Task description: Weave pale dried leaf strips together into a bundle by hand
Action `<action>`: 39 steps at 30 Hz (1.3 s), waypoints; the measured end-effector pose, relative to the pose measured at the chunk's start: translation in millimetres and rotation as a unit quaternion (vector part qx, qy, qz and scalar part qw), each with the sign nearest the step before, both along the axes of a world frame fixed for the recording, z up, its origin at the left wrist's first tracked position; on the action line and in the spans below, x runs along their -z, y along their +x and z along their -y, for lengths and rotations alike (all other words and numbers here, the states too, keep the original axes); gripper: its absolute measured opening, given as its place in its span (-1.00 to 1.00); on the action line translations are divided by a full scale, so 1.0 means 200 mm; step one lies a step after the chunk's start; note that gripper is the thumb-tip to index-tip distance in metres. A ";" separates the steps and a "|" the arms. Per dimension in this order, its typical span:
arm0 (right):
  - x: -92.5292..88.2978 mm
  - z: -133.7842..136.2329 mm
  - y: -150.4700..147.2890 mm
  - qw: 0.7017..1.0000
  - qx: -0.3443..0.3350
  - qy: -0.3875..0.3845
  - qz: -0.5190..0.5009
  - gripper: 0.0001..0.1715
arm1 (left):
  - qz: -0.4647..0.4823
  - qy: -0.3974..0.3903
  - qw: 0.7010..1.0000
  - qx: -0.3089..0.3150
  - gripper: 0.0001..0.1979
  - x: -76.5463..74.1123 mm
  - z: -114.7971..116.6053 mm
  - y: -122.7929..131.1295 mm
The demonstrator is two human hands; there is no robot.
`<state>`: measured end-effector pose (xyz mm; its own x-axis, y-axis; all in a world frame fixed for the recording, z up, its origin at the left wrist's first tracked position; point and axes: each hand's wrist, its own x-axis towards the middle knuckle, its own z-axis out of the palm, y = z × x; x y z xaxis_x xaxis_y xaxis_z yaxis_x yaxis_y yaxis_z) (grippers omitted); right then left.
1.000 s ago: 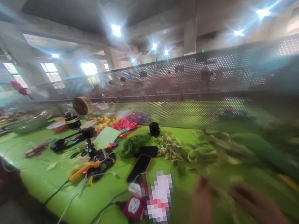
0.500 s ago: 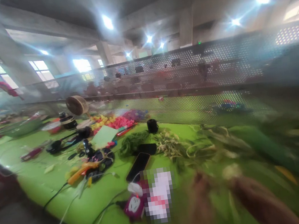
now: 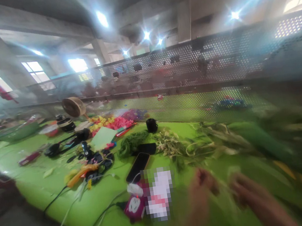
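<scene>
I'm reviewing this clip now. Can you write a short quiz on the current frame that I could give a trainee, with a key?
1. True or false: in the picture, the stringy green bundle lies to the left of the cup.

2. What colour is that cup?
A) white
B) black
C) yellow

3. Which of the person's own hands is nearer the purple box with the pale front?

Key:
1. True.
2. B.
3. The left hand; the right hand is farther over toward the right of the picture.
</scene>
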<state>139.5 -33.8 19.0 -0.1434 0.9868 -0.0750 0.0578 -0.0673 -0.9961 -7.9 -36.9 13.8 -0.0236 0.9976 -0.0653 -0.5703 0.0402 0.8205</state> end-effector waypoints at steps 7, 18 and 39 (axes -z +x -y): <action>0.09 -0.04 -0.04 0.996 -0.051 0.017 0.068 -0.60 | -0.152 0.059 0.985 -0.053 -0.68 0.03 -0.01 0.02; 0.04 -0.05 0.03 0.989 0.002 0.114 0.099 -0.70 | -0.097 -0.051 0.993 0.031 -0.52 0.07 -0.01 0.01; 0.09 -0.09 0.07 0.995 0.041 0.030 -0.090 -0.79 | -0.080 -0.037 0.996 0.020 -0.69 -0.01 0.02 0.03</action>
